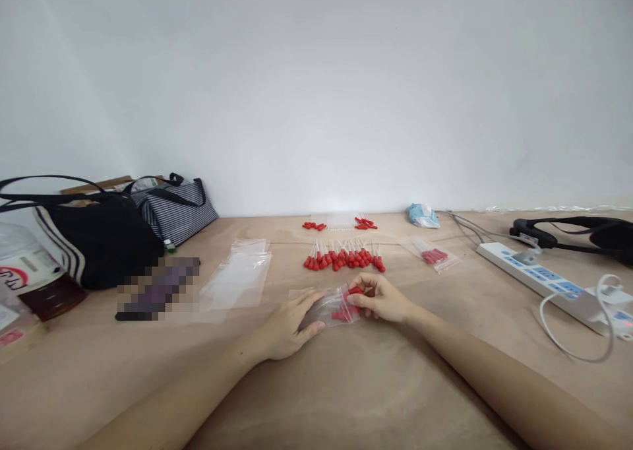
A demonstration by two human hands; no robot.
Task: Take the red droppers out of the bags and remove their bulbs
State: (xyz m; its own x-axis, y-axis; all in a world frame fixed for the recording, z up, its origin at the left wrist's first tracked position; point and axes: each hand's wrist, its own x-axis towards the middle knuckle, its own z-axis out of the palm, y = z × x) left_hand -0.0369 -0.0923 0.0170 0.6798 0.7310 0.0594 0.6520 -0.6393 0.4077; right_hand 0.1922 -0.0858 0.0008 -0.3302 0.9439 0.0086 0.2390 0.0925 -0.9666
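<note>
In front of me lies a small clear zip bag (pixel 316 313) with red bulbs showing at its right end. My left hand (pixel 297 321) rests on the bag's left part, fingers stretched out and thumb apart. At the bag's right end, my right hand (pixel 378 298) pinches a red-bulbed dropper (pixel 355 291) between thumb and fingers; its stem is hidden. Just beyond my hands, several droppers (pixel 341 258) lie in a row, red bulbs toward me and thin clear stems pointing away. A filled clear bag (pixel 434 257) with red bulbs inside lies to the right.
Flat clear bags (pixel 237 275) are stacked on the left. More droppers (pixel 366 224) lie near the wall. A blue packet (pixel 423 216), a white power strip (pixel 544 275) with cables and a black headset (pixel 568 235) stand right. Left are a black bag (pixel 113 239), striped bag (pixel 173 209) and bottle (pixel 34 272).
</note>
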